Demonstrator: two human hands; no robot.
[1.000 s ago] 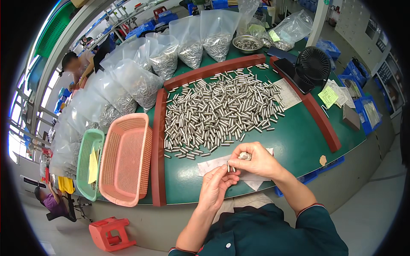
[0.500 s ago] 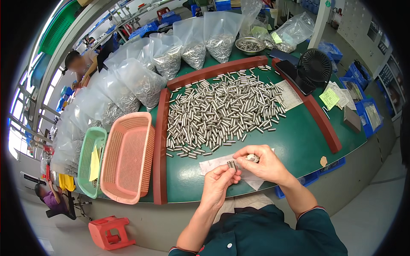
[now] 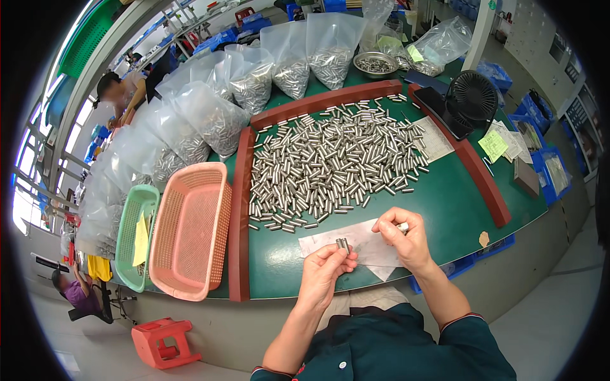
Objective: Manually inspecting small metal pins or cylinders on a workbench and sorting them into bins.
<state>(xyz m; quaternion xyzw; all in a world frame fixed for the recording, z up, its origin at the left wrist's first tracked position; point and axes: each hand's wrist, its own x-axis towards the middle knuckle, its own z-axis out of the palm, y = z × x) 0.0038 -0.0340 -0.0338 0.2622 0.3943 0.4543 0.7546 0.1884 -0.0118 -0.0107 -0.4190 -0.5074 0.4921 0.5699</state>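
A couple of short, shiny metal pins stick up side by side from the fingertips of my left hand, which is closed on them. My right hand is also closed, a little to the right and farther from me. Out of its curled fingers shows a small whitish wad, mostly hidden, perhaps cloth. Under both hands lies a smudged white paper sheet on the green table. Beyond them spreads a large heap of metal pins of the same kind.
Red-brown rails frame the heap: a left rail, a far rail and a right rail. Left stand a pink basket and a green basket. Bags of pins line the far side. A black fan stands at right.
My right hand has moved right and away from the pins in my left hand, with the whitish wad still in its grip. My left hand stays nearly where it was.
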